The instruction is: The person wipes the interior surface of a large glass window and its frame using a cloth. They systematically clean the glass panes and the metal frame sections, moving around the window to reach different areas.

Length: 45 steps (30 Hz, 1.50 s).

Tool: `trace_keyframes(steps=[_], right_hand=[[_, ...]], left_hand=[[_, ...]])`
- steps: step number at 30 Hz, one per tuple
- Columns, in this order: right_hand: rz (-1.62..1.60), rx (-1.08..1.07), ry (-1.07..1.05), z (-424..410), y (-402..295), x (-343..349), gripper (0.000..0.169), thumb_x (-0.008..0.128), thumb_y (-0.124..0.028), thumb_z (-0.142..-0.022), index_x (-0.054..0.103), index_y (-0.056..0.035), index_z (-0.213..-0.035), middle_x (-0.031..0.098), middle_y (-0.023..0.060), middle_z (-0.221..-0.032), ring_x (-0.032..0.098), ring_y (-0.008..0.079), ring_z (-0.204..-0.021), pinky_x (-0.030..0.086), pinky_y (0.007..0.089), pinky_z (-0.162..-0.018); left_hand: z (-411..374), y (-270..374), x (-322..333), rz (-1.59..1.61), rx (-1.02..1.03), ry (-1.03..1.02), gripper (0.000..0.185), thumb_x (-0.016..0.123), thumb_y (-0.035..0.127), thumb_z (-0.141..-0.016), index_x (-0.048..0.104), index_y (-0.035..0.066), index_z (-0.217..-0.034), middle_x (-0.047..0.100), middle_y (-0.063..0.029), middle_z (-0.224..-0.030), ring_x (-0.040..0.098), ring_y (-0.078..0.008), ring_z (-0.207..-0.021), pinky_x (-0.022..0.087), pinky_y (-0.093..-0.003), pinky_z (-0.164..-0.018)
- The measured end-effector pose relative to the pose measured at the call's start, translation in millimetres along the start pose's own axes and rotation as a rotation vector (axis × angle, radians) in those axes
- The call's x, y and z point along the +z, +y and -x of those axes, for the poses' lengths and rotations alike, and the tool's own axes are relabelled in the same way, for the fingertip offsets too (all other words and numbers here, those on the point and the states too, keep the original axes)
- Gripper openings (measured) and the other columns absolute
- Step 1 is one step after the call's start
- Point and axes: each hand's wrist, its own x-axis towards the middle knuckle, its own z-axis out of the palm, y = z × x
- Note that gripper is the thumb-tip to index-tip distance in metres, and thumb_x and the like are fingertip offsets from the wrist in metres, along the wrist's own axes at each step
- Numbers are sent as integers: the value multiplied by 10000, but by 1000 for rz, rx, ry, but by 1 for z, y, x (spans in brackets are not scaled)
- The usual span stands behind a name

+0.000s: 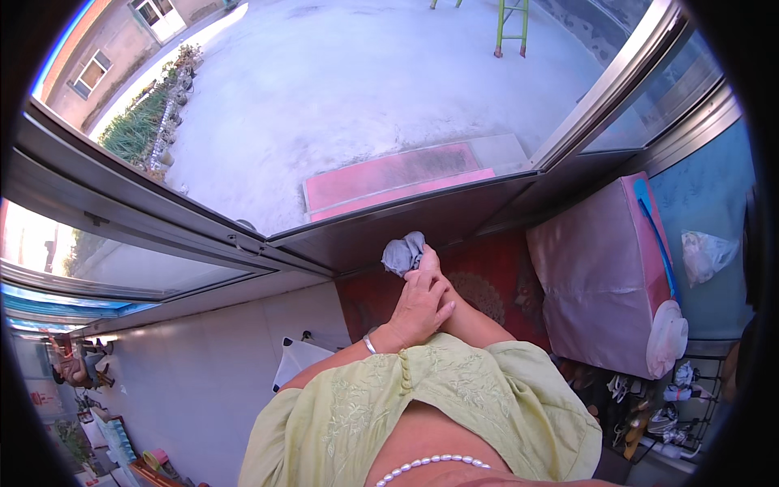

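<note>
A crumpled grey cloth (pixel 403 254) is bunched in my right hand (pixel 429 262), in front of the dark lower panel of a glazed metal-framed door (pixel 401 225). Whether the cloth touches the panel is hard to tell. My left hand (pixel 420 307), with a silver bangle (pixel 369 344) on its wrist, lies across my right wrist and forearm. Its fingers are bent and somewhat apart, with no object in them. Below both hands, part of a red patterned mat (pixel 505 268) shows on the floor.
At right stands a pink fabric-covered box-shaped thing (pixel 596 280), beside a rack (pixel 706 389) with shoes around it. A pink step (pixel 395 176) lies outside the glass; a green ladder (pixel 511 27) stands beyond. Far left, a person (pixel 79 368) sits near the wall.
</note>
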Motion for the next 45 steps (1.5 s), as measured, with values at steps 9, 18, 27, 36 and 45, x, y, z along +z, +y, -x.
trace_keyframes(steps=[9,18,27,36,45], right_hand=[[198,221,-536,40,54,47,402,431,-328,-1042,618,-70,-1287,668,130,-1284,633,301,-1203,470,510,-1079],[647,-579,-1091,204,-30,188,364,744,-103,-915,654,3,-1251,692,64,-1116,645,143,-1032,507,296,-924],[652,-2879,-905,327,-74,423,429,658,-106,-886,632,-75,-1314,524,137,-1445,455,419,-1347,416,558,-1070],[1158,-2884,-807,222,17,400,461,675,-46,-828,652,-60,-1288,566,117,-1393,457,350,-1384,426,507,-1098],[1816,-2684,-1533,71,63,276,425,639,-140,-835,663,-53,-1250,601,101,-1314,577,305,-1254,496,428,-1037]], left_hand=[[74,-14,-48,520,-294,-284,231,718,200,-886,654,48,-1047,681,-125,-909,685,-244,-784,546,-363,-698],[134,-118,-136,133,-603,863,148,689,52,-890,653,27,-1031,600,-70,-842,606,-192,-692,524,-328,-667],[100,-199,-192,-218,-867,792,312,694,194,-913,626,3,-1150,651,-147,-1130,639,-320,-1059,521,-419,-919],[71,-210,-179,-303,-1023,601,296,635,289,-925,681,16,-1027,698,-205,-1049,693,-372,-973,561,-459,-856],[79,-224,-172,-392,-859,647,236,584,246,-966,673,36,-1024,704,-167,-993,698,-371,-925,557,-481,-820]])
